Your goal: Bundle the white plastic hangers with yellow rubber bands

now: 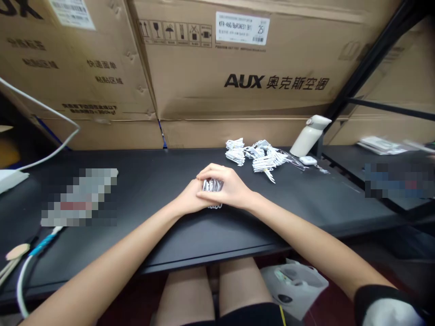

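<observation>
Between my two hands, above the middle of the black table (146, 181), is a small bundle of white looped pieces (213, 185). My left hand (190, 195) wraps its left side. From the right, my right hand (228, 185) curls over it, with fingers and thumb around the bundle. Some white loops show below the hands. Several similar white bundles (265, 158) lie behind and to the right, near the cardboard boxes.
A cream bottle (308, 136) and a small white case (307, 160) stand at the back right. On the left lie a blurred-out device (79, 197) and a white cable (23, 280). Large cardboard boxes (238, 99) line the back. A white bag (295, 290) is below the table.
</observation>
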{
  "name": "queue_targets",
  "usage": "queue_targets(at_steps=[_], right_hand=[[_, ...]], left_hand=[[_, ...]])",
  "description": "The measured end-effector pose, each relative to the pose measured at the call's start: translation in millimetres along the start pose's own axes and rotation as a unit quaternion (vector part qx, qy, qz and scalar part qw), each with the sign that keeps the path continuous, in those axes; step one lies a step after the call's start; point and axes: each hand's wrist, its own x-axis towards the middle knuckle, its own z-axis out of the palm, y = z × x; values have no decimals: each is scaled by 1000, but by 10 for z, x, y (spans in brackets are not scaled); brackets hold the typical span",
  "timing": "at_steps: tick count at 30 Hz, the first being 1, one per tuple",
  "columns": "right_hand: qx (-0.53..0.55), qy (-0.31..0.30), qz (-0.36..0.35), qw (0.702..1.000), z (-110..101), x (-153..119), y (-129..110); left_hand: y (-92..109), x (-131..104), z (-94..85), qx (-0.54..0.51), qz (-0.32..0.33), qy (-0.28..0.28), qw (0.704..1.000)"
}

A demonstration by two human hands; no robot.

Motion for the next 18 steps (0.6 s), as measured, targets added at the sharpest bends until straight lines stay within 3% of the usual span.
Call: queue_targets(at_steps=[5,7,10,14,18], right_hand=[[-51,-8,-9,999,-7,30,11],[-67,-21,-6,998,-39,40,25],[-90,-53,5,995,-94,53,44],[-110,-105,53,987,-141,60,43],[-102,-157,100,977,-168,58,18]], left_hand=[[27,-5,13,61,-69,14,996],[17,9,-41,37,-79,-11,996],[-16,29,-173,-53,-82,-108,989],[-28,34,-288,-70,-86,-129,985],[-12,31,-275,-70,-78,-146,984]])
